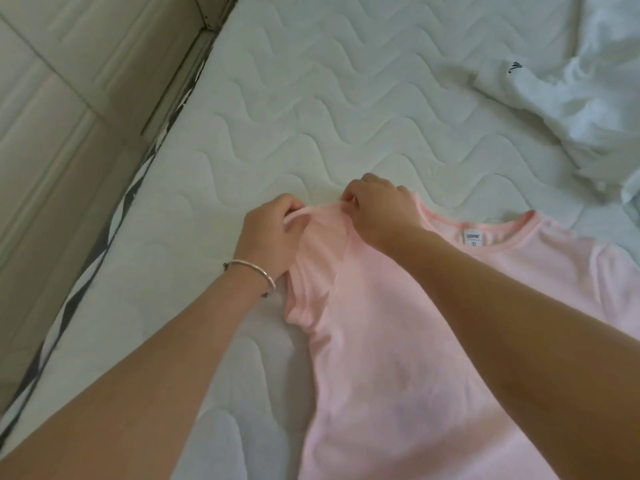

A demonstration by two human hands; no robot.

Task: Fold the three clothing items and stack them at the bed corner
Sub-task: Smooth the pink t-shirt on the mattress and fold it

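The pink T-shirt [398, 341] lay spread on the quilted mattress [311, 98], with its sleeve [322, 244] toward the mattress edge. The left hand [268, 233], a silver bracelet [256, 270] on its wrist, and the right hand [377, 209] each pinched the sleeve's hem, fingers curled onto the cloth. Crumpled white clothing [571, 91] sat well apart, far right.

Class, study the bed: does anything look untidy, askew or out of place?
White clothing lies crumpled in a heap on the mattress, far right, unfolded. The pink T-shirt lies flat, but its sleeve is bunched where the left hand and right hand pinch it.
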